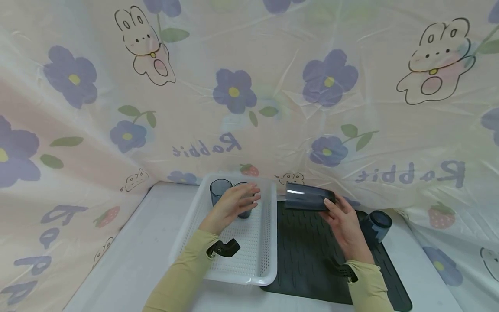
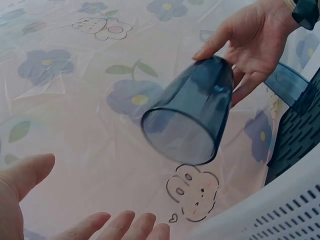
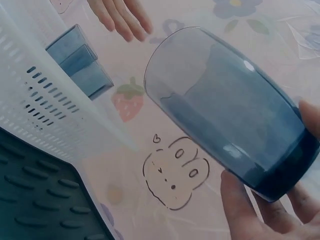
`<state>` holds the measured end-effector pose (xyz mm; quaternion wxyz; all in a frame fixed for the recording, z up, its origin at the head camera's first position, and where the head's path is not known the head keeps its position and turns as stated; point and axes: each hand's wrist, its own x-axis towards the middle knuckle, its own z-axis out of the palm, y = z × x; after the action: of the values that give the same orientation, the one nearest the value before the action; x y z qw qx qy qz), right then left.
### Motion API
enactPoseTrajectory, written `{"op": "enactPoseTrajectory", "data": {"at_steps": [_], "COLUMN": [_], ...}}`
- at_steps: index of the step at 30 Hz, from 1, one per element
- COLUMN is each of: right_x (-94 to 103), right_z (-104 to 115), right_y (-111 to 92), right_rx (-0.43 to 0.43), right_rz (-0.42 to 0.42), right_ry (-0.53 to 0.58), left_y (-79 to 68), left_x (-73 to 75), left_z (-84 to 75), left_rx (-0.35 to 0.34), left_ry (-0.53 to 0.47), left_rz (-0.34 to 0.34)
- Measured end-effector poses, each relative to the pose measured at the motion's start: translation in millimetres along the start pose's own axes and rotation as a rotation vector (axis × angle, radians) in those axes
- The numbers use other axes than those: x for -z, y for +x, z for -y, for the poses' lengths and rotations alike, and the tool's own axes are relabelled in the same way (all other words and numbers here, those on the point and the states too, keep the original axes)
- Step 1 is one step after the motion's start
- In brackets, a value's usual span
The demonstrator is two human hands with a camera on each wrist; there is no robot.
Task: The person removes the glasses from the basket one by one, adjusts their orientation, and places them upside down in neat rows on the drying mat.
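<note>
My right hand (image 1: 345, 225) grips a blue tinted glass (image 1: 308, 197) round its base, above the dark mat. The glass lies nearly sideways in the air, and its open mouth points left, as the left wrist view (image 2: 180, 135) also shows. My left hand (image 1: 234, 201) hovers over the white basket with fingers extended and holds nothing; its fingertips (image 3: 125, 25) show in the right wrist view. Two more blue glasses stand in the basket, one at the back left (image 1: 219, 189) and another (image 1: 245, 213) partly hidden behind my left hand.
The white perforated basket (image 1: 269, 260) stands beside the black ridged draining mat (image 1: 300, 264) on a white table (image 1: 156, 242). Another blue glass (image 1: 377, 226) stands at the mat's right edge, partly behind my right wrist. A patterned plastic sheet (image 1: 273, 121) hangs behind and at the sides.
</note>
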<state>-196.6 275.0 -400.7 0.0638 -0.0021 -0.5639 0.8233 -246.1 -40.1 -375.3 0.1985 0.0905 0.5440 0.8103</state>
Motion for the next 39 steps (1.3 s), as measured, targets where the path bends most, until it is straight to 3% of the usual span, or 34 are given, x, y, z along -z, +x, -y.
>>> {"op": "enactPoseTrajectory", "data": {"at_steps": [16, 23, 34, 39], "right_x": [18.7, 26.6, 41.0, 46.2], "right_z": [4, 7, 8, 8], "right_y": [-4, -6, -10, -13], "right_rx": [-0.007, -0.043, 0.034, 0.039], "right_rz": [-0.074, -0.121, -0.145, -0.141], "right_ry": [-0.065, -0.103, -0.092, -0.121], "left_y": [-5.2, -8.6, -11.8, -14.3], "left_x": [25.5, 36.4, 52.0, 60.7], "left_z": [-6.9, -12.3, -20.3, -27.6], "left_rx": [-0.022, -0.04, -0.061, -0.065], "left_ry": [-0.006, 0.004, -0.034, 0.007], "left_rz": [-0.071, -0.048, -0.101, -0.113]}}
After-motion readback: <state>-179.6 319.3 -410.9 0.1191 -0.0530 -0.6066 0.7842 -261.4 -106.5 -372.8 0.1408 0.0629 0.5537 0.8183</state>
